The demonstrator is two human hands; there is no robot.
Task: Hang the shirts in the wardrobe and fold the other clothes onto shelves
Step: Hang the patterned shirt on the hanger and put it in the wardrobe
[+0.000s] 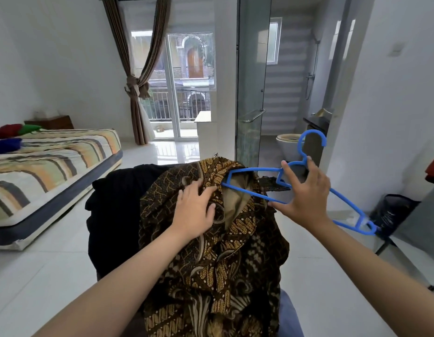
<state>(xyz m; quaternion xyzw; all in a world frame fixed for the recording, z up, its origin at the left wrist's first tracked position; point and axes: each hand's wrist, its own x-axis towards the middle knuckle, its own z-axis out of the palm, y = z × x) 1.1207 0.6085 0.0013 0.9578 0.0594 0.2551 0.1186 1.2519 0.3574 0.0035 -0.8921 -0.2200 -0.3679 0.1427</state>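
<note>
A brown batik shirt (211, 259) lies draped over a pile in front of me. My left hand (195, 210) grips the shirt's fabric near the collar. A blue plastic hanger (254, 169) is held by my right hand (303, 193), fingers curled round its middle below the hook. The hanger's left end is tucked into the shirt's neck opening; its right end sticks out over the floor. A black garment (116, 210) lies under and to the left of the batik shirt.
A striped mattress (48, 161) lies on the floor at left. A glass bathroom partition (252, 93) and a toilet (287, 144) stand ahead. A dark bag (393, 212) sits at right. White tiled floor (52, 276) surrounds the pile.
</note>
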